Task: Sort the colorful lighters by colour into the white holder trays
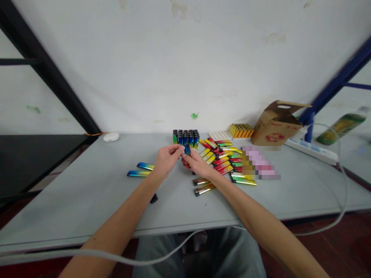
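Note:
In the head view my two hands meet over the middle of the table. My right hand (194, 161) is closed around a small dark blue cylinder with a shiny wrap (187, 149), which looks like a battery. With fingertips pinched, my left hand (168, 156) grips the same piece at its top. Just behind stand rows of wrapped cylinders (186, 137) with black tops and blue-green sides. Flat, shiny blue-yellow sleeves (138, 173) lie by my left wrist. A heap of red, yellow and green sleeves (223, 162) spreads to the right of my right hand.
A block of yellow-orange cylinders (241, 131) stands at the back beside a white holed tray (220, 135). Right of these are an opened cardboard box (275, 125), a white power strip (313, 150) and a bottle (342, 125). A white case (111, 137) lies back left. A pale cable (346, 181) loops at right.

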### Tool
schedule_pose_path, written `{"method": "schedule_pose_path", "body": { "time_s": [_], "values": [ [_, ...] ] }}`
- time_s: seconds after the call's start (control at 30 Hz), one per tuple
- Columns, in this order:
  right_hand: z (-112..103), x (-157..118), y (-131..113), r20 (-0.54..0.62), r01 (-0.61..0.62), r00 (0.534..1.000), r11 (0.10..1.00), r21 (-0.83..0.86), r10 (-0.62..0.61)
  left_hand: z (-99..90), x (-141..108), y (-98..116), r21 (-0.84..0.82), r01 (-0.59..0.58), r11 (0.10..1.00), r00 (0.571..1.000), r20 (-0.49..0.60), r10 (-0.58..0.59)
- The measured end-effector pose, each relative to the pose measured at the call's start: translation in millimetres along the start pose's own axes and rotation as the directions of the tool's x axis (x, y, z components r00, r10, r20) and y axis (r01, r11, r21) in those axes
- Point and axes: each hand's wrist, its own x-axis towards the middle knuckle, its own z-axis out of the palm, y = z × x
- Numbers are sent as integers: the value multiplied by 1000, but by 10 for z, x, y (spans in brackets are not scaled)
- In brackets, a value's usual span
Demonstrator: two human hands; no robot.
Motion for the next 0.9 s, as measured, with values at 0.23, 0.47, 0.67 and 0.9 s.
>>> {"method": "schedule_pose_path", "body": {
  "time_s": [0.23,0.47,0.67,0.9],
  "values": [
    [11,50,-52,-90,-86,991,986,142,99,50,-2,57,-20,-40,999,997,-71,39],
    [-122,37,-226,-121,-194,951,855,481,283,-84,95,32,70,-75,995,966,-242,90],
    [-229,-7,-350,149,-392,902,623,677,406,-155,169,-81,117,-22,993,968,-244,50],
    [-308,-38,-391,319,-415,909,513,751,267,-214,179,-97,350,-99,931,966,-191,175]
  ]
}}
